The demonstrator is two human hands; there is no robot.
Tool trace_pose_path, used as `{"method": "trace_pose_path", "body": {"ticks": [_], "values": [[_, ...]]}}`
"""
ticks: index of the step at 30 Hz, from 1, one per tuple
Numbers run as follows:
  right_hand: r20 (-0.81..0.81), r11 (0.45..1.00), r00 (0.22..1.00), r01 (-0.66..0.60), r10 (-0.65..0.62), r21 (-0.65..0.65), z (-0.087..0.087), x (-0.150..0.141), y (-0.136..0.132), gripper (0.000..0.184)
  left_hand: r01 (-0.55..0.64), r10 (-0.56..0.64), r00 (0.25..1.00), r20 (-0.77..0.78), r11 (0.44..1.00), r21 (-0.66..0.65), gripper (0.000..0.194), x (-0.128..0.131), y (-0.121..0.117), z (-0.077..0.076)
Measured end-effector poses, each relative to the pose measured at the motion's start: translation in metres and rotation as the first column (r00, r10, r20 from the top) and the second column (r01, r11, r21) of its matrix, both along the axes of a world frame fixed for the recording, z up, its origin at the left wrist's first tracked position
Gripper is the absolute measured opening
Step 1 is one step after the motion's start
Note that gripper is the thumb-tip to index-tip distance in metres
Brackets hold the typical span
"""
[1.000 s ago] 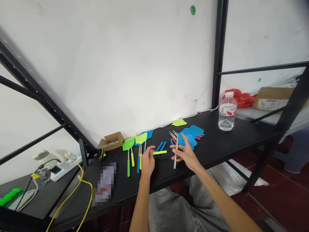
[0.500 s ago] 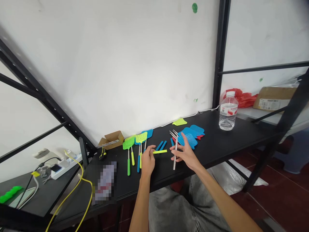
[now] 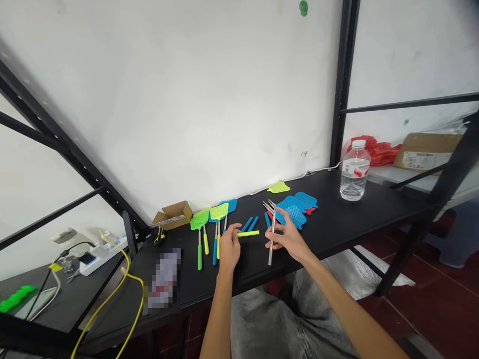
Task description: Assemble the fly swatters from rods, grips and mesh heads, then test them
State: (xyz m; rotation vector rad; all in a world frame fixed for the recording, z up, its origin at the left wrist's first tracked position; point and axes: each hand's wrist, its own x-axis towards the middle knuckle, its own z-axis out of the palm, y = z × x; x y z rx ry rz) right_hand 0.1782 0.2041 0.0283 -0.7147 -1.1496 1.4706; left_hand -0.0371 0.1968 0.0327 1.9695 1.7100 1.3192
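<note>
Bright yellow plastic tube [image 3: 250,233]: was held by one end in the narrow grip of the left hand [image 3: 229,247], free end pointing right, above the front half of the black bench [image 3: 325,227]. Was pinching, with the right hand [image 3: 288,238], a slim silver metal rod [image 3: 271,249], steeply tilted, lower end toward the bench's front edge. Could well have slipped from such a fingertip grip, being smooth, then rolled over that edge to the red tiled floor [image 3: 430,299]. Might also have knocked the heap of flat blue plastic swatter heads [image 3: 294,215] with the upper end, through a loose turn; could not tell of any contact there. Risked nudging, with the yellow tube, the short blue plastic tubes [image 3: 253,223] just beyond, probably round enough to roll.
</note>
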Motion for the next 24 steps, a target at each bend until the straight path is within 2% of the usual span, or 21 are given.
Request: {"method": "trace_pose_path", "body": {"ticks": [12, 19, 21, 24], "values": [[-0.019, 1.000, 0.999, 0.027, -0.027, -0.007, -0.001, 0.000, -0.002, 0.085, -0.003, 0.003, 1.000, -0.009, 1.000, 0.014, 0.031, 0.000, 0.001, -0.001], [-0.151, 0.981, 0.970, 0.179, -0.190, -0.078, -0.007, -0.002, 0.006, 0.097, 0.006, -0.006, 1.000, 0.010, 1.000, 0.020, 0.030, -0.001, 0.002, -0.001], [-0.191, 0.979, 0.961, 0.183, -0.198, -0.092, -0.010, -0.002, 0.009, 0.084, 0.007, -0.007, 1.000, 0.023, 1.000, 0.018, 0.030, -0.001, 0.002, -0.001], [-0.236, 0.976, 0.948, 0.192, -0.212, -0.105, -0.012, -0.003, 0.012, 0.047, 0.014, -0.015, 0.999, 0.035, 1.000, 0.017, 0.031, -0.001, 0.002, -0.002]]}}
